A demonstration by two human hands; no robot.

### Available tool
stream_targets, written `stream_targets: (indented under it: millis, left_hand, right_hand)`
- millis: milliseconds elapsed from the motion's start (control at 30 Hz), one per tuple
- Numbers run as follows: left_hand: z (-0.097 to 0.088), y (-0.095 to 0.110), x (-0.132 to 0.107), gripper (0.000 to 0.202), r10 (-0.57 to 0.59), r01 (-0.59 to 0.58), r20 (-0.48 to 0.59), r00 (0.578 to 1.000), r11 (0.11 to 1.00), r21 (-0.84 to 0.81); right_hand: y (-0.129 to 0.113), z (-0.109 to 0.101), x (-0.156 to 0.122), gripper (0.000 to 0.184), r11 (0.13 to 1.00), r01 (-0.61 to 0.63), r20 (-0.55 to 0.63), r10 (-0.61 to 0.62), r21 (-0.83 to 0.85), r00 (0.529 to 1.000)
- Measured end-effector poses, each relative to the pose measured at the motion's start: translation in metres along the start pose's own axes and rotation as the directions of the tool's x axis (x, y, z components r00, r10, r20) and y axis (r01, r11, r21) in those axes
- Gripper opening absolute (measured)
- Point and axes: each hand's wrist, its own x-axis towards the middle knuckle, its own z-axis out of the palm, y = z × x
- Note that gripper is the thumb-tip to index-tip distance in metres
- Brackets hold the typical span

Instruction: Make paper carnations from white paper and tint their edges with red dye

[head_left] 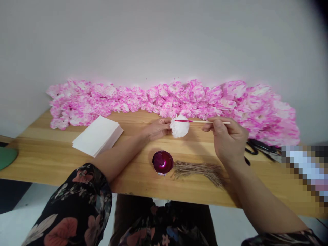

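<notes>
A ruffled white paper flower [180,129] is held up over the table by my left hand [159,129], its fingers closed at the flower's left side. In my right hand [228,136] a thin stick [205,122] is pinched and lies nearly level. Its left end is stained deep pink and crosses in front of the flower's upper part; whether it touches the paper I cannot tell. Below the flower stands a small round cup [163,162] of dark magenta liquid. Right of the cup lies a bundle of thin brown twigs or stems [201,169].
Pink-and-white paper flowers [174,97] line the back of the wooden table [133,177] along the wall. A stack of white paper [98,135] lies at left. Black-handled scissors [263,147] rest at right by a pixelated area. A green object [7,158] edges in far left.
</notes>
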Motion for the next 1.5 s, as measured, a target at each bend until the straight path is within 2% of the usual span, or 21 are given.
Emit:
stream_targets:
  millis: [233, 467, 600, 1167, 1267, 1400, 1500]
  left_hand:
    - [0.003, 0.002, -0.001, 0.040, -0.008, 0.009, -0.015, 1.000, 1.000, 0.005]
    - [0.002, 0.002, -0.001, 0.038, 0.010, -0.011, -0.005, 1.000, 0.999, -0.030]
    - [0.001, 0.002, -0.001, 0.040, 0.028, -0.028, -0.013, 1.000, 0.998, -0.051]
    - [0.003, 0.004, -0.001, 0.039, 0.006, -0.006, -0.015, 1.000, 0.999, -0.047]
    - [0.003, 0.004, -0.001, 0.043, 0.008, -0.009, -0.018, 1.000, 0.999, -0.047]
    - [0.002, 0.004, -0.001, 0.042, 0.020, -0.021, -0.022, 1.000, 0.999, -0.044]
    - [0.002, 0.003, -0.001, 0.039, 0.033, -0.033, -0.007, 0.999, 0.999, -0.041]
  right_hand:
    - [-0.004, 0.000, -0.001, 0.014, 0.992, 0.054, 0.031, -0.050, -0.118, 0.998]
    - [-0.005, -0.002, 0.001, 0.017, 0.999, 0.049, -0.032, -0.048, 0.016, 0.998]
    - [-0.005, -0.001, 0.000, 0.012, 0.999, 0.039, -0.026, -0.038, 0.030, 0.999]
    - [-0.009, -0.001, -0.011, 0.010, 0.971, 0.130, 0.090, -0.113, -0.202, 0.989]
    - [-0.010, -0.001, -0.010, 0.009, 0.978, 0.125, 0.075, -0.114, -0.167, 0.991]
    - [-0.013, 0.001, -0.006, 0.010, 0.990, 0.099, -0.004, -0.100, -0.099, 0.995]
    - [-0.015, 0.002, -0.006, 0.010, 0.989, 0.108, 0.004, -0.108, -0.096, 0.994]
